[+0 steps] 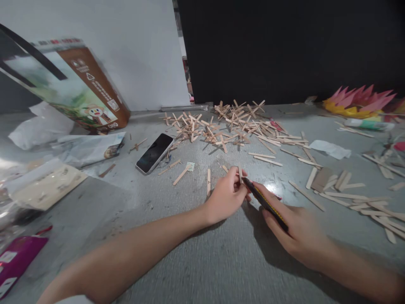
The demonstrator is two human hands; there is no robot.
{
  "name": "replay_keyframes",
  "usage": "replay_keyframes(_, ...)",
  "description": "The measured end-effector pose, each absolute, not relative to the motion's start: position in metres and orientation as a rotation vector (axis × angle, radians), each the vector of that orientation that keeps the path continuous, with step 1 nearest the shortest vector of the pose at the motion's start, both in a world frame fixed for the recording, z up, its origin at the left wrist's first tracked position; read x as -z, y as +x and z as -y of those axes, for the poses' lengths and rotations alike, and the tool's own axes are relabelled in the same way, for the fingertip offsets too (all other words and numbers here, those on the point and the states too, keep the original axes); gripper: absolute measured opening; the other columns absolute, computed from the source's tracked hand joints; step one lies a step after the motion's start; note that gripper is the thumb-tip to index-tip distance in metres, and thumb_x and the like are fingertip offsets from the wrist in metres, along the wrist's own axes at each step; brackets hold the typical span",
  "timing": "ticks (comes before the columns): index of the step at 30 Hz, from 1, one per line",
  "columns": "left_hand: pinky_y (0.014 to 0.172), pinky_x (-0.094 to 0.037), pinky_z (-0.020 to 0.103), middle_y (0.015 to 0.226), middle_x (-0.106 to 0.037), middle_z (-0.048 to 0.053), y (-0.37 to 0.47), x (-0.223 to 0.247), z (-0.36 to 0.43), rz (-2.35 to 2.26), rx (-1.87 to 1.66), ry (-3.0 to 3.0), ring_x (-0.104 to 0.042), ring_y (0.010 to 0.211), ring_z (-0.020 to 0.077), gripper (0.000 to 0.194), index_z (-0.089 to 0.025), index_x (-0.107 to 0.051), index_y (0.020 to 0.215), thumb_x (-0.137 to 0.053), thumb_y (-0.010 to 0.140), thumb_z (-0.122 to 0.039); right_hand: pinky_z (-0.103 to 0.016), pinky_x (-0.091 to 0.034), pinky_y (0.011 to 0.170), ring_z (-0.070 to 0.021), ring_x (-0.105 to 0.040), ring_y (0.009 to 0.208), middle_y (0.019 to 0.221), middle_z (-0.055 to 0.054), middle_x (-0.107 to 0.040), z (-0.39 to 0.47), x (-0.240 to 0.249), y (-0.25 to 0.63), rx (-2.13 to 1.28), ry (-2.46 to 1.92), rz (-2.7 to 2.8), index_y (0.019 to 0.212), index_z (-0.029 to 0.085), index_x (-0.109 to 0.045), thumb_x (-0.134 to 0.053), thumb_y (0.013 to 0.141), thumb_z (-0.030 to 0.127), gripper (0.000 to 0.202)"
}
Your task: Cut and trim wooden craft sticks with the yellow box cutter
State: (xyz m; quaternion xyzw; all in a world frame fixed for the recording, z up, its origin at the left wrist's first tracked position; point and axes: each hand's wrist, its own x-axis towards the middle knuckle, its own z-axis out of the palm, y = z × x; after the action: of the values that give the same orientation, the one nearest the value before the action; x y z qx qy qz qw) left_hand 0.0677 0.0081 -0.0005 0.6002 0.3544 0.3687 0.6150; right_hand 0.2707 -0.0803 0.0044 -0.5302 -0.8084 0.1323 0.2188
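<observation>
Left hand: the wooden stick (240, 174) is pinched upright in the fingers of the left hand (223, 196), above the middle of the table (152, 249)
Right hand: the black and yellow cutter (267, 204) is gripped by the right hand (295, 230); its tip is held at the stick
Nearest the hands: a marked stick (209, 182) is laid just beside the left hand; a phone (155, 153) is set farther left
Behind the hands: a heap of crossed sticks (221, 134) is spread towards the panels
Right side: loose sticks (357, 196) are scattered about; a white tissue (330, 148), a tube (369, 124) and a pink and yellow paper crown (348, 112) are placed beyond them
Left side: a printed bag (91, 88) is stood near the white panel; crumpled plastic (41, 126), flat packets (47, 183) and a purple pouch (23, 257) are crowded along the edge
Surface: grey, streaked and specked with scraps; light is reflected beside the right hand
Room: the back is closed off by a white panel (142, 46) and a black panel (284, 46); a narrow gap is left between them
</observation>
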Motion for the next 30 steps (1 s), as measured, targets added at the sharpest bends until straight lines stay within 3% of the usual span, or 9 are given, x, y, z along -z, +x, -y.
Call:
replay_keyframes(4, 0.073, -0.057, 0.028, 0.089, -0.067, -0.001, 0.0675, -0.0009, -0.0080, -0.821, -0.851, 1.382, -0.071, 0.071, 0.0126, 0.013, -0.020, -0.052, 0.108, -0.054, 0.098, -0.012, -0.025, -0.049, 0.053, -0.0173, -0.066, 0.046, 0.070, -0.002, -0.077, 0.0810, -0.0040, 0.2713, -0.367, -1.485, 2.238, 0.173, 0.021, -0.035, -0.043, 0.111, 0.032, 0.063)
replay_keyframes(12, 0.072, -0.057, 0.028, 0.087, -0.066, -0.001, 0.0673, -0.0018, -0.0072, -0.811, -0.850, 1.387, -0.070, 0.071, 0.0126, 0.014, -0.020, -0.051, 0.108, -0.056, 0.097, -0.012, -0.025, -0.053, 0.057, -0.0176, -0.072, 0.055, 0.084, -0.005, -0.082, 0.0814, -0.0052, 0.2711, -0.382, -1.513, 2.240, 0.174, 0.025, -0.032, -0.041, 0.111, 0.031, 0.064)
replay_keyframes(18, 0.074, -0.057, 0.029, 0.087, -0.066, -0.001, 0.0674, -0.0030, -0.0072, -0.821, -0.852, 1.391, -0.071, 0.072, 0.0131, 0.013, -0.020, -0.051, 0.107, -0.057, 0.097, -0.013, -0.025, -0.051, 0.055, -0.0175, -0.070, 0.052, 0.076, -0.002, -0.079, 0.0812, -0.0039, 0.2717, -0.360, -1.493, 2.255, 0.175, 0.025, -0.029, -0.041, 0.112, 0.032, 0.064)
replay_keyframes(30, 0.074, -0.057, 0.029, 0.089, -0.066, 0.000, 0.0677, -0.0017, -0.0072, -0.815, -0.848, 1.372, -0.071, 0.072, 0.0127, 0.012, -0.020, -0.051, 0.108, -0.054, 0.100, -0.013, -0.025, -0.051, 0.055, -0.0174, -0.070, 0.051, 0.079, -0.004, -0.080, 0.0812, -0.0036, 0.2717, -0.396, -1.492, 2.241, 0.174, 0.023, -0.032, -0.042, 0.112, 0.031, 0.063)
